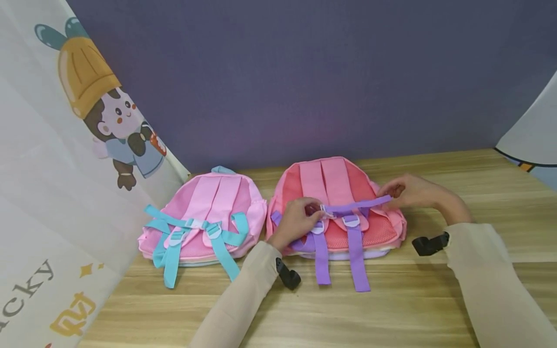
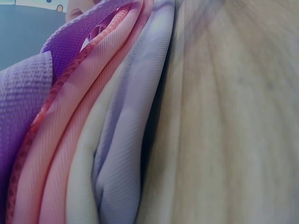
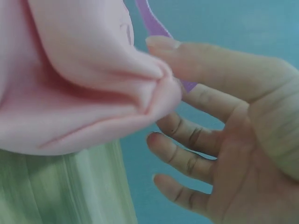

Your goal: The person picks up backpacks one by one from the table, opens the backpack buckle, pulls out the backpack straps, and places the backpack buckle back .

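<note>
A coral and pink backpack (image 1: 348, 179) lies with its strap side up. My left hand (image 1: 296, 222) grips a white buckle (image 1: 327, 211) over the middle of it. From that buckle a purple strap (image 1: 354, 207) runs across to the right, pulled nearly straight. Near the bag's right edge, my right hand (image 1: 409, 191) pinches the strap's end between thumb and forefinger. In the right wrist view its other fingers (image 3: 175, 154) are loosely bent, beside the pink side (image 3: 93, 60) of the bag. Only the bag's lower edge (image 2: 117, 154) and purple webbing fill the left wrist view.
A lighter pink backpack (image 1: 256, 208) with turquoise straps (image 1: 172, 266) lies close on the left. Two more purple straps (image 1: 358, 256) hang over the front onto the wooden table (image 1: 348, 319). Behind stands a dark panel (image 1: 313, 77), and a printed white sheet (image 1: 52, 183) borders the left.
</note>
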The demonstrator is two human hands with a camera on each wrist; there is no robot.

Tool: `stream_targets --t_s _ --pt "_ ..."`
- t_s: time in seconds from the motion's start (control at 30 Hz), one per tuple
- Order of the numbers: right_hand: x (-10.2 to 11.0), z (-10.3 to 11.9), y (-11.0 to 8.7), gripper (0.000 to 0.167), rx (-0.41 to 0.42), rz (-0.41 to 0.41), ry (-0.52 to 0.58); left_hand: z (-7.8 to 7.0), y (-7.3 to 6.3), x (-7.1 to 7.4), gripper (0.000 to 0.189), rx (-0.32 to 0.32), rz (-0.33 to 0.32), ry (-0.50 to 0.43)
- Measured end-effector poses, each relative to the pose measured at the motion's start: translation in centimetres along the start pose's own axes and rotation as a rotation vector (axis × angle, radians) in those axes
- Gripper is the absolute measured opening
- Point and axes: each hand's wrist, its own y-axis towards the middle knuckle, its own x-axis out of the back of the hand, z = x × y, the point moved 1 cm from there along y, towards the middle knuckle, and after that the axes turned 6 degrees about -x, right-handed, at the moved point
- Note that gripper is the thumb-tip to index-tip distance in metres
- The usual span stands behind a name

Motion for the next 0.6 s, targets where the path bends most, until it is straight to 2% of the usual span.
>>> stream_targets --t_s 0.23,0.4,0.6 --pt "0.1 1.1 -0.2 0.047 -0.021 -0.006 -0.019 0.1 0.0 0.1 0.017 -0.014 0.002 0.003" --pt "-0.1 2.0 -0.1 0.050 0.038 -0.063 -0.059 0.1 0.0 0.0 0.018 -0.003 0.005 0.002" --pt "-0.5 3.5 -0.1 0.044 0.107 -0.108 -0.076 0.0 0.0 0.0 0.017 0.005 0.005 0.010"
